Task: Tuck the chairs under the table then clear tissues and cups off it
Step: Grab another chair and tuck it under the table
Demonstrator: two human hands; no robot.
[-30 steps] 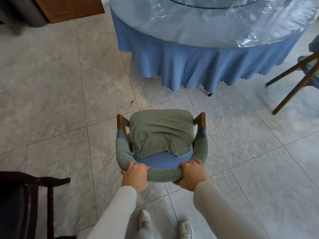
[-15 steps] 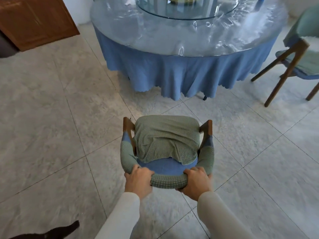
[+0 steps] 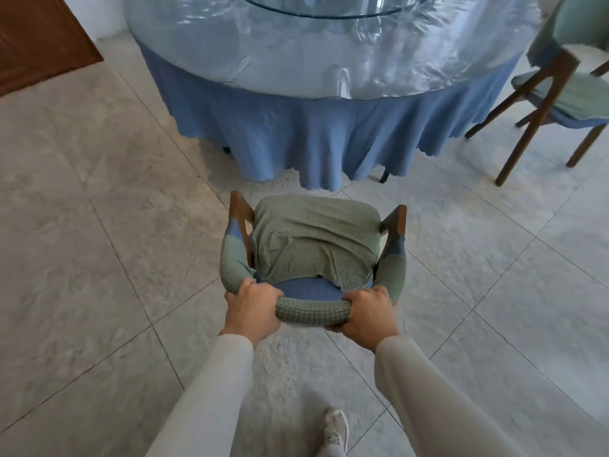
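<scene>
Seen from the head, both arms reach forward and down. The left hand and right hand are apart, each curled over the padded top rail of the chair. The chair's front edge sits just short of the table, near its hanging blue cloth. Bare floor lies to the left; a second chair stands on the right.

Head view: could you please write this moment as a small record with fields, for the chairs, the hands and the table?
table: round, blue tablecloth, clear plastic sheet on top
chair: green cover, facing the table, not yet under it
left hand: grips the backrest, left end
right hand: grips the backrest, right end
second chair: at the right, not tucked in
</scene>
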